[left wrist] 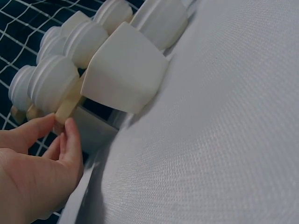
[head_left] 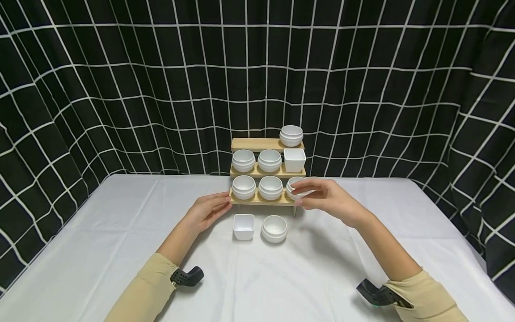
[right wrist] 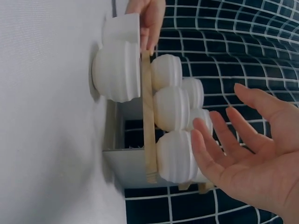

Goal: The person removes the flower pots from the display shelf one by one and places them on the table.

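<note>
A three-tier wooden stand [head_left: 257, 144] holds small white bowls in rows. My left hand [head_left: 207, 211] pinches the left end of its lowest board [left wrist: 70, 103] between thumb and fingers. Over at the right end, my right hand [head_left: 334, 201] is beside the right round bowl [right wrist: 176, 156] of the lowest tier, its fingers spread and nothing between them. In the head view those fingers partly hide this bowl. Two more round bowls, a left one [head_left: 243, 188] and a middle one [head_left: 271, 188], share that tier.
The middle tier carries two round bowls and a square bowl [head_left: 294, 160]; one round bowl [head_left: 291, 136] sits at the top right. In front, on the white tablecloth [head_left: 181, 295], stand a square bowl [head_left: 243, 227] and a round bowl [head_left: 274, 229]. A black grid curtain [head_left: 257, 80] hangs behind.
</note>
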Demonstrator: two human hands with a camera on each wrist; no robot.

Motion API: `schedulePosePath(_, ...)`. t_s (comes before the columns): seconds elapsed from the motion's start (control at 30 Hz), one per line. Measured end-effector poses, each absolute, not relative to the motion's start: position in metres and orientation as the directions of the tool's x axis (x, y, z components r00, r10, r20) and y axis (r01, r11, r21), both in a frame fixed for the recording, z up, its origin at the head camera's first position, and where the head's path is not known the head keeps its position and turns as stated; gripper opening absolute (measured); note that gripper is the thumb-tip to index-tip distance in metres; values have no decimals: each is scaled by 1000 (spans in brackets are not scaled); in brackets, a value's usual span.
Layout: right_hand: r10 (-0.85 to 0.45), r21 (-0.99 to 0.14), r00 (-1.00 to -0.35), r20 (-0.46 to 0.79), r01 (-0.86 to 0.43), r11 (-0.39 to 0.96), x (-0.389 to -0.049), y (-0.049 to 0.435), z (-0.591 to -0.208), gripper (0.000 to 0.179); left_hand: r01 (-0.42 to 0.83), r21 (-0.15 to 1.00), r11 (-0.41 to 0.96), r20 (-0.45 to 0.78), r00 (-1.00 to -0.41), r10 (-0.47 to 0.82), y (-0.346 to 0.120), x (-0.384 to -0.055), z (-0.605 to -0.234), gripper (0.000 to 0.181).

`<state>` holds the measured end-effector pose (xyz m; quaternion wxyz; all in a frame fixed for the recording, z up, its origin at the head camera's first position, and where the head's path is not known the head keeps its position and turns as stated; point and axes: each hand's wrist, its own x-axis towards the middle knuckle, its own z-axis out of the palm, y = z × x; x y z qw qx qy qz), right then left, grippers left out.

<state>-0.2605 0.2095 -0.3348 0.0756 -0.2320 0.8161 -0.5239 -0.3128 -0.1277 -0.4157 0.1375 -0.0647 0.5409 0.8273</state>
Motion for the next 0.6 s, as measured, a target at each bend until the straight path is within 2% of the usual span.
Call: schedulePosePath(0.6,-443,-885,-888,126,-302,354,-267,214,-325,45,-286,885,-367,-245,-957,154,-128,-313,-416,47)
